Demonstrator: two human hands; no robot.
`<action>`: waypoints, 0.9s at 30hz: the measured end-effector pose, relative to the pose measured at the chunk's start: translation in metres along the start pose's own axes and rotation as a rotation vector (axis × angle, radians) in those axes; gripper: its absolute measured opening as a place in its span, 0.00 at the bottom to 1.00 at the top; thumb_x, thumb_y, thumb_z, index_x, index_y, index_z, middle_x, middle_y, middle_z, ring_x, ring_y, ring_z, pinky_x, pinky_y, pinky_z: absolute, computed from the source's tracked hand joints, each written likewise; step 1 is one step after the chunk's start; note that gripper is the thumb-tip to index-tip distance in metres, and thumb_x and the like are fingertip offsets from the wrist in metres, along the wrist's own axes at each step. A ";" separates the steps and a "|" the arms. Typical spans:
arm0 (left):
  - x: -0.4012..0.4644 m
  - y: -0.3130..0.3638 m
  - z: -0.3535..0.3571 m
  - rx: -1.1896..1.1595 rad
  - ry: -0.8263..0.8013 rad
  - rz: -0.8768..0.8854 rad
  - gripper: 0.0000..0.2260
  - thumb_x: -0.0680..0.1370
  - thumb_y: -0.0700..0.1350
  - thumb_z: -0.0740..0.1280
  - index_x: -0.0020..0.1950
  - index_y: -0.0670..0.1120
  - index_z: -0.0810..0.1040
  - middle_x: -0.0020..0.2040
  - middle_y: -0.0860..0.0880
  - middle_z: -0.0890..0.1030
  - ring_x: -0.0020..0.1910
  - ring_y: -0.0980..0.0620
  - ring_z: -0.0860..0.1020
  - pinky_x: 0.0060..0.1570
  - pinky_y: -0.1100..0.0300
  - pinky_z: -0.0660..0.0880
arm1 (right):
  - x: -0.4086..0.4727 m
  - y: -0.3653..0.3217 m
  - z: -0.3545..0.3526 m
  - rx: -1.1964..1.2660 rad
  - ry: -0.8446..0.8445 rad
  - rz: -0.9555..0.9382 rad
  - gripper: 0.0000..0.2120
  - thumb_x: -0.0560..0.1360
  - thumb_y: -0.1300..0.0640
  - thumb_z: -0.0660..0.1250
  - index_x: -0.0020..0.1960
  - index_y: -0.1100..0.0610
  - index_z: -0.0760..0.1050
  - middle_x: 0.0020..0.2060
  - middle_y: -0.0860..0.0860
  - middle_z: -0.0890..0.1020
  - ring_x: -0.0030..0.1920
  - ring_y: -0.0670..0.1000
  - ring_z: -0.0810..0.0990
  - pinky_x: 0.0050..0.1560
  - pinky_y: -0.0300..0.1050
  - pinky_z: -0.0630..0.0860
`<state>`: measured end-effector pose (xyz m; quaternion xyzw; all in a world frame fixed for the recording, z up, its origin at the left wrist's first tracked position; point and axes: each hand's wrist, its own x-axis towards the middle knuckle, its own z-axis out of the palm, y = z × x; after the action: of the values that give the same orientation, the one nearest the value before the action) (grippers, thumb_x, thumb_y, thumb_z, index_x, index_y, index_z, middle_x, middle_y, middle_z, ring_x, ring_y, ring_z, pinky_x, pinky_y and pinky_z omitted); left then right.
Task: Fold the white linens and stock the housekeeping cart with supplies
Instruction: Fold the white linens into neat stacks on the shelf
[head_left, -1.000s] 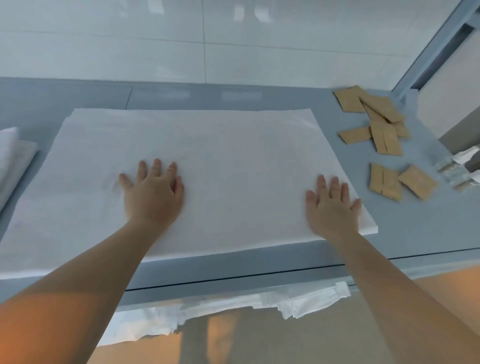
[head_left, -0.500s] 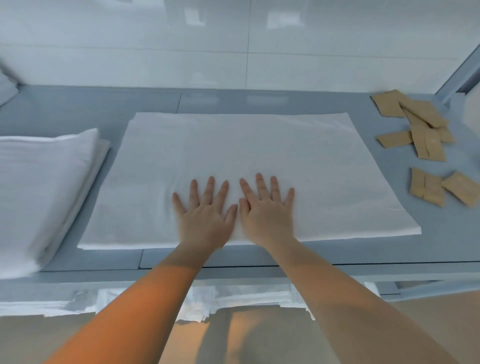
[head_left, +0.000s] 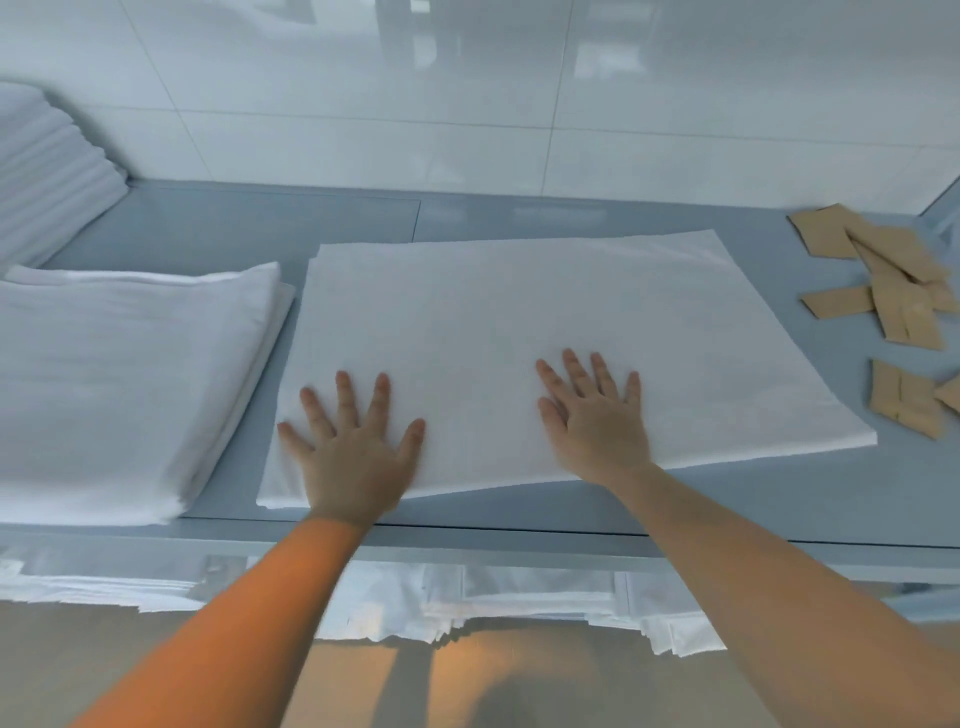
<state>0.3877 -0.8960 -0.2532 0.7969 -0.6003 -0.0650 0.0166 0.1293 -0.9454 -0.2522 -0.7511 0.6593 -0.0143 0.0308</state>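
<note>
- The folded white linen (head_left: 519, 338) lies flat at the centre of the frame on the grey tabletop (head_left: 234, 228), its near edge close to the tabletop's front edge and its lower-left corner nearest that edge.
- The left hand (head_left: 353, 452) rests palm-down with fingers spread straight on the linen's lower-left part, the little finger almost at the linen's left edge; it grips nothing.
- The right hand (head_left: 597, 415) lies flat, fingers straight and slightly apart, on the linen right of centre; it too grips nothing.
- At the left of the frame a stack of folded white linens (head_left: 119, 384) sits just beside the linen, with a narrow strip of bare tabletop between them.
- Another pile of white cloth (head_left: 47, 171) rises in the upper left, against the tiled wall (head_left: 467, 93).
- Brown paper packets (head_left: 893, 280) lie scattered at the right, apart from the linen's right edge.
- Bare tabletop shows behind the linen, up to the wall.
- White cloth (head_left: 467, 608) hangs out below the tabletop's front edge.
- Compared with half a second ago, the hands have parted: then they lay touching side by side at the linen's near middle; now the left is by the left edge and the right further right.
</note>
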 end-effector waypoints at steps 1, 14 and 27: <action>-0.009 0.009 0.001 -0.017 -0.004 -0.051 0.33 0.74 0.69 0.38 0.77 0.59 0.40 0.79 0.47 0.41 0.75 0.35 0.38 0.68 0.31 0.40 | 0.006 0.006 -0.005 -0.004 -0.024 -0.024 0.24 0.80 0.40 0.39 0.75 0.36 0.43 0.78 0.43 0.47 0.77 0.52 0.44 0.73 0.66 0.41; -0.065 0.071 -0.002 -0.232 -0.128 -0.033 0.26 0.82 0.51 0.47 0.78 0.52 0.44 0.78 0.45 0.38 0.76 0.44 0.36 0.73 0.47 0.36 | 0.006 -0.093 0.000 0.212 -0.089 0.493 0.31 0.78 0.37 0.36 0.77 0.46 0.36 0.77 0.54 0.37 0.75 0.59 0.33 0.66 0.68 0.28; 0.008 0.014 -0.028 -0.015 -0.030 0.393 0.25 0.82 0.54 0.50 0.78 0.51 0.51 0.79 0.45 0.47 0.77 0.44 0.43 0.74 0.45 0.44 | -0.030 -0.019 0.004 0.031 -0.048 0.209 0.30 0.74 0.31 0.32 0.74 0.36 0.36 0.78 0.49 0.42 0.77 0.56 0.37 0.69 0.66 0.31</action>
<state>0.3803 -0.9091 -0.2246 0.6633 -0.7440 -0.0768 0.0261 0.1446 -0.9129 -0.2545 -0.6778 0.7329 -0.0031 0.0595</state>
